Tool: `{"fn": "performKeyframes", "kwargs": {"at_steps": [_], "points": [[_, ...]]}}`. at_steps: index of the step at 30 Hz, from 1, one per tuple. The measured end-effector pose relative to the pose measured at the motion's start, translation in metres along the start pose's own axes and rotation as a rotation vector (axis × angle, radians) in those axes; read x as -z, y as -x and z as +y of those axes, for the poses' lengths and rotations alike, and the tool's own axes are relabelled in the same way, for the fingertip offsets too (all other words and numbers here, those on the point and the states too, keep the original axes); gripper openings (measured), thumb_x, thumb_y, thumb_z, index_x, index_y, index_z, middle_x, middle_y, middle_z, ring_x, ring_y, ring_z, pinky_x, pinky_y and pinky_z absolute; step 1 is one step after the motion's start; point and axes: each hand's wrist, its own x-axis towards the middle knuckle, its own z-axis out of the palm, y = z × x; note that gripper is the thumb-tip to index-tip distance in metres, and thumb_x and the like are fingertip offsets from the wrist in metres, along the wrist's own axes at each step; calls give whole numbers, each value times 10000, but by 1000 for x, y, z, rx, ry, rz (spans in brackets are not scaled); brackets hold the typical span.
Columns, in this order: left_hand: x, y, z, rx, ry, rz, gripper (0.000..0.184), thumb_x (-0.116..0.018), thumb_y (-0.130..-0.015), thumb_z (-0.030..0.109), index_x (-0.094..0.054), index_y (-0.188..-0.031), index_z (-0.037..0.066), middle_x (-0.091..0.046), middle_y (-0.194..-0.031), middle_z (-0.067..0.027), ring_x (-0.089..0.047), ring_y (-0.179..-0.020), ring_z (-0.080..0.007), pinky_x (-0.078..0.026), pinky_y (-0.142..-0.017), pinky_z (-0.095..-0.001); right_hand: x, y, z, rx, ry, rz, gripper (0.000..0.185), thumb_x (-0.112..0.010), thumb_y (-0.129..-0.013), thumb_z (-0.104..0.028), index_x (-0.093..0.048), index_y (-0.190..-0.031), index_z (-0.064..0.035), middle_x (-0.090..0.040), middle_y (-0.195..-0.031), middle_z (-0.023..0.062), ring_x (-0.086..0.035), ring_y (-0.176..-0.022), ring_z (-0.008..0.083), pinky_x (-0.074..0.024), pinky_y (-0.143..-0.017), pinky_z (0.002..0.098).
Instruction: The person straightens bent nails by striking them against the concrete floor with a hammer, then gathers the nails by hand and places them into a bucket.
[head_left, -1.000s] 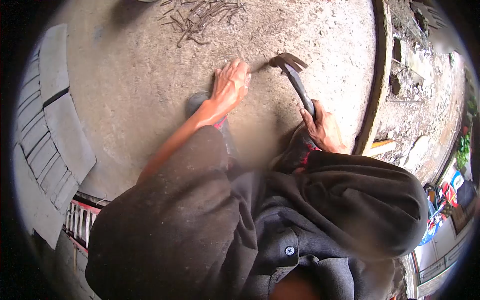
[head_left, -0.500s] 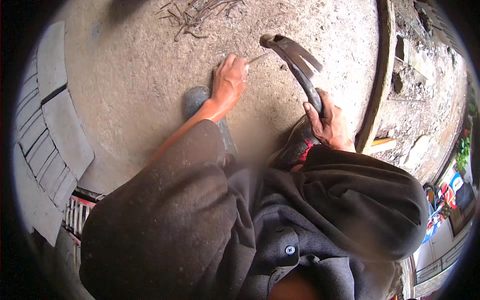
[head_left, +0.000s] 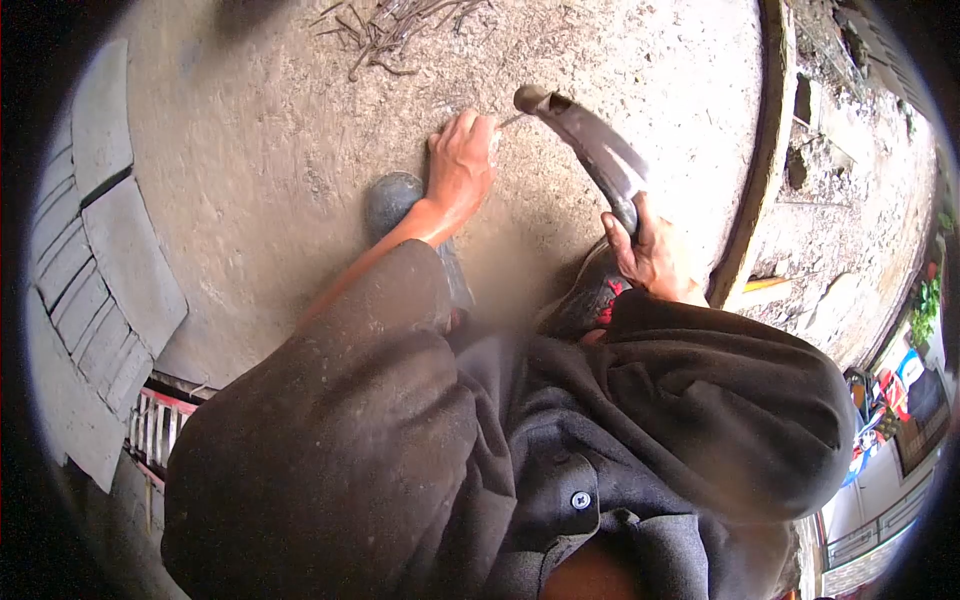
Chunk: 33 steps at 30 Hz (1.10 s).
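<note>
My right hand (head_left: 658, 250) is wrapped around the handle of a claw hammer (head_left: 585, 135). The hammer's face is close to the end of a thin nail (head_left: 511, 119); whether they touch I cannot tell. That nail sticks out of the closed fingers of my left hand (head_left: 462, 168), which is low over the rough concrete floor (head_left: 290, 150). Beyond my left hand lies a pile of bent, rusty nails (head_left: 400, 30).
My shoes, one grey-toed (head_left: 392, 198) and one dark with red laces (head_left: 606, 300), are beneath my hands. Grey slabs (head_left: 130, 260) lie at the left, near a slatted red-rimmed crate (head_left: 158, 430). A long wooden strip (head_left: 752, 190) edges the floor at right.
The hammer has turned slightly in my right hand, and its head has come down and left toward the nail. My left hand has barely moved.
</note>
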Motion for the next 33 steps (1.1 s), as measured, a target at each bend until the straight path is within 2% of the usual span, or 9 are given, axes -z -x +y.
{"fn": "performKeyframes", "kwargs": {"at_steps": [3, 10, 13, 16, 20, 21, 23, 27, 33], "points": [[-3, 2, -3, -11, 13, 14, 185, -630, -887, 41, -596, -1069, 39, -565, -940, -177, -592, -888, -428, -457, -733, -525, -1, -32, -1, -144, 145, -237, 334, -565, -1027, -363, -567, -1181, -66, -623, -670, 201, -678, -649, 375, -504, -609, 465], [-1, 2, -2, 15, 9, -19, 156, -639, -897, 68, -593, -1045, 45, -563, -947, -172, -584, -911, -429, -455, -753, -526, 0, -11, -7, -16, -266, 62, 332, -569, -1032, -358, -552, -1175, -59, -633, -690, 187, -664, -617, 318, -499, -593, 455], [-2, 1, 1, 1, 5, 9, 133, -637, -904, 73, -585, -1024, 45, -558, -934, -169, -581, -885, -423, -455, -735, -525, 3, -27, -5, -89, 204, -225, 311, -576, -1027, -350, -549, -1133, -59, -634, -695, 203, -668, -636, 359, -496, -612, 486], [-3, 0, -5, 3, 7, -2, 122, -637, -909, 76, -587, -1016, 43, -561, -918, -166, -590, -866, -415, -462, -712, -521, 15, -29, -25, -219, 109, -246, 314, -577, -1025, -351, -549, -1134, -57, -628, -680, 202, -667, -637, 363, -494, -611, 485], [-4, 0, -5, -34, 28, 43, 119, -647, -905, 68, -605, -1012, 39, -570, -894, -166, -604, -824, -412, -472, -687, -516, 10, -16, -22, -175, -130, -81, 324, -558, -1031, -358, -541, -1154, -58, -623, -673, 200, -661, -637, 373, -488, -610, 489], [-4, 1, -6, -35, 41, 48, 115, -648, -904, 67, -608, -1008, 39, -574, -896, -167, -604, -818, -412, -474, -687, -513, 7, -19, -22, -120, 44, -50, 318, -560, -1031, -351, -533, -1137, -53, -628, -693, 217, -664, -657, 390, -489, -617, 499], [-6, 4, -7, 61, 70, -36, 131, -620, -935, 134, -600, -1053, 82, -574, -1027, -140, -581, -974, -376, -423, -777, -522, 9, -32, -14, -160, 153, -214, 358, -545, -1033, -393, -528, -1082, -38, -638, -722, 241, -667, -687, 419, -495, -639, 504], [-5, 6, -13, 82, 127, -66, 135, -633, -929, 140, -610, -1046, 77, -580, -1017, -137, -583, -981, -372, -430, -791, -518, 4, -21, -10, -191, 38, -185, 400, -546, -1031, -429, -550, -1065, -31, -637, -720, 237, -660, -669, 416, -496, -639, 493], [-7, 5, -11, 62, 73, -73, 127, -638, -931, 165, -617, -1026, 82, -587, -993, -126, -583, -980, -361, -426, -811, -509, 18, -10, -21, -64, -93, 8, 333, -616, -1011, -336, -564, -1169, -47, -622, -683, 190, -646, -612, 370, -488, -601, 440]]}}
